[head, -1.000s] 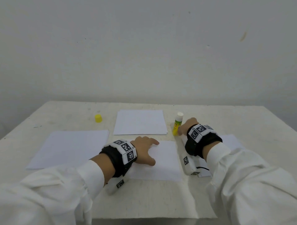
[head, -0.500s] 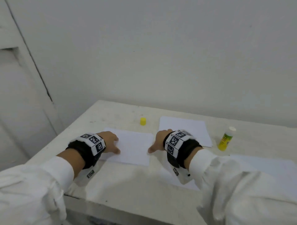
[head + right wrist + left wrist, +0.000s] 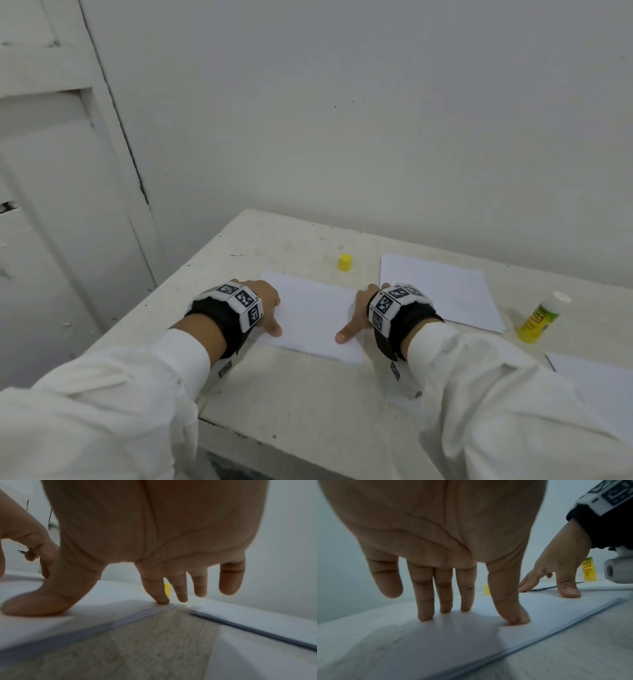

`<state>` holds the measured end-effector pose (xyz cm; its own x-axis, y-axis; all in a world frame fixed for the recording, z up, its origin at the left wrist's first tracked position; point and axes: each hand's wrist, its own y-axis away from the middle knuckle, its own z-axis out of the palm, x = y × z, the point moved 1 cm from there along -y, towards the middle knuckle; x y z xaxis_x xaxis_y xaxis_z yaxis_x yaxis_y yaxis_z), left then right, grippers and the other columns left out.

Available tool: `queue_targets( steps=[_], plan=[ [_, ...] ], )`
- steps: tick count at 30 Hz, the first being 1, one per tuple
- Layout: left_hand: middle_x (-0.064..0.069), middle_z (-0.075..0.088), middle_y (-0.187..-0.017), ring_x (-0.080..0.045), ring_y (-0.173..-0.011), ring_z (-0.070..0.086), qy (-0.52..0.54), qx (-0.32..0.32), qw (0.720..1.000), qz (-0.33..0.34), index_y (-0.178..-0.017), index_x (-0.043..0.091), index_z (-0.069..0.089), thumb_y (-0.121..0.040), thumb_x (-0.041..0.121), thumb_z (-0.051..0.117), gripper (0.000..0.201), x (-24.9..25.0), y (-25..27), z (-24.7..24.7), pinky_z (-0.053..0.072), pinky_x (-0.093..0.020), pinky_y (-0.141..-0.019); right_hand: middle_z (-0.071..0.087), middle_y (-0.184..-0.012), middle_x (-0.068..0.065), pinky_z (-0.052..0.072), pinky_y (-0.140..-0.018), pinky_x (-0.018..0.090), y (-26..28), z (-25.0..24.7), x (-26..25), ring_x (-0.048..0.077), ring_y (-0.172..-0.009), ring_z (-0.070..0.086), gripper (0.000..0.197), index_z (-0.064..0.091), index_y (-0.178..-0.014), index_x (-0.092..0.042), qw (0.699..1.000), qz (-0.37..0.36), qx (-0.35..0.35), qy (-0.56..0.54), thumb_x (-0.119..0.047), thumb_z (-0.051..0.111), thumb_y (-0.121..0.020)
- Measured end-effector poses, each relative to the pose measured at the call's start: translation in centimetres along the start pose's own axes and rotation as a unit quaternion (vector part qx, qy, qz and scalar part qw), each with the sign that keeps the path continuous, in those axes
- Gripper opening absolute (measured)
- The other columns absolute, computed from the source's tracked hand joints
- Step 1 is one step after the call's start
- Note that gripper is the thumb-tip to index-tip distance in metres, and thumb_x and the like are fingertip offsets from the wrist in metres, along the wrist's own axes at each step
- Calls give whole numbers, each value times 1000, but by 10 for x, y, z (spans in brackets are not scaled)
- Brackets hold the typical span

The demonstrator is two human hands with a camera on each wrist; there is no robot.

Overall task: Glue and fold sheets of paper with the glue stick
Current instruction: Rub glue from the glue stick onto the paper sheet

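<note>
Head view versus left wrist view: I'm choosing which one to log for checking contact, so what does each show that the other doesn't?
Only the head view shows the second sheet beyond the right hand, the uncapped top of the glue stick, and both sleeves. Only the left wrist view shows the left hand from beneath, fingertips and thumb down on the folded sheet, plus its layered near edge. Both show the two hands pressing that sheet, the yellow cap and the glue stick.

White paper sheets (image 3: 310, 313), yellow cap (image 3: 344, 262), yellow-green glue stick (image 3: 537, 318), off-white bench (image 3: 301, 394), black-white checker-tag wristbands (image 3: 245, 303).
</note>
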<state>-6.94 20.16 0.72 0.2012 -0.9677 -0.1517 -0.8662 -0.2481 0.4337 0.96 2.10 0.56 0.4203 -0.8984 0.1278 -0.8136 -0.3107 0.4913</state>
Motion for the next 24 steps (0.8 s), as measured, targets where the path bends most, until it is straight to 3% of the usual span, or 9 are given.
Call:
queue_targets(
  steps=[7, 10, 12, 14, 16, 19, 21, 24],
  plan=[
    [0, 44, -142, -23, -128, 45, 14, 5, 1000, 4, -143, 20, 40, -84, 53, 64, 72, 0, 4, 0, 35, -37, -101, 46, -123, 6, 37, -101, 46, 6, -4, -9, 30, -121, 38, 92, 49, -127, -21, 1000, -5, 15, -15, -72, 72, -55],
    [-1, 43, -143, -23, -129, 45, 24, 7, 1000, 2, -144, 20, 39, -83, 52, 64, 74, 0, 3, 0, 35, -36, -101, 53, -122, 5, 44, -91, 35, 15, -11, -10, 27, -114, 49, 70, 52, -121, -14, 985, -34, 13, -168, -52, 78, -67],
    [-1, 41, -144, -23, -130, 44, 41, 8, 999, -2, -146, 20, 36, -82, 52, 66, 77, -2, 3, 2, 34, -35, -102, 57, -104, 5, 45, -73, 26, 23, -14, -8, 23, -96, 54, 43, 54, -100, -10, 951, -47, -3, -305, -37, 77, -75],
    [-1, 39, -145, -23, -131, 42, 59, 13, 998, -7, -146, 21, 34, -81, 52, 67, 79, -4, 1, 5, 34, -34, -103, 59, -86, 6, 47, -71, 27, 30, -12, -9, 22, -84, 56, 31, 56, -86, -10, 922, -35, -10, -386, -27, 79, -75],
    [0, 39, -145, -22, -131, 42, 82, 23, 996, -10, -146, 22, 33, -79, 52, 69, 81, -6, -2, 9, 34, -34, -103, 62, -87, 8, 51, -81, 31, 32, -5, -12, 22, -84, 59, 33, 64, -97, -3, 918, -8, -1, -397, -21, 79, -75],
    [-2, 38, -143, -23, -129, 42, 136, 53, 989, -19, -142, 20, 34, -72, 49, 77, 87, -11, -5, 15, 36, -35, -104, 64, -106, 13, 50, -94, 36, 34, 5, -14, 28, -102, 62, 42, 61, -115, 5, 918, 12, 17, -397, -14, 73, -79],
    [-3, 37, -135, -24, -124, 40, 161, 97, 981, -42, -133, 21, 38, -61, 52, 82, 90, -15, -3, 18, 38, -36, -102, 62, -104, 15, 51, -92, 35, 41, 9, -15, 31, -103, 62, 38, 61, -116, 7, 913, -1, 30, -407, -9, 66, -82],
    [-3, 42, -121, -23, -115, 43, 191, 119, 971, -76, -121, 20, 38, -51, 55, 86, 91, -25, 0, 18, 41, -35, -98, 63, -104, 17, 51, -81, 37, 52, 13, -13, 30, -91, 61, 36, 61, -116, 4, 880, -18, 34, -474, -4, 58, -80]
  ],
)
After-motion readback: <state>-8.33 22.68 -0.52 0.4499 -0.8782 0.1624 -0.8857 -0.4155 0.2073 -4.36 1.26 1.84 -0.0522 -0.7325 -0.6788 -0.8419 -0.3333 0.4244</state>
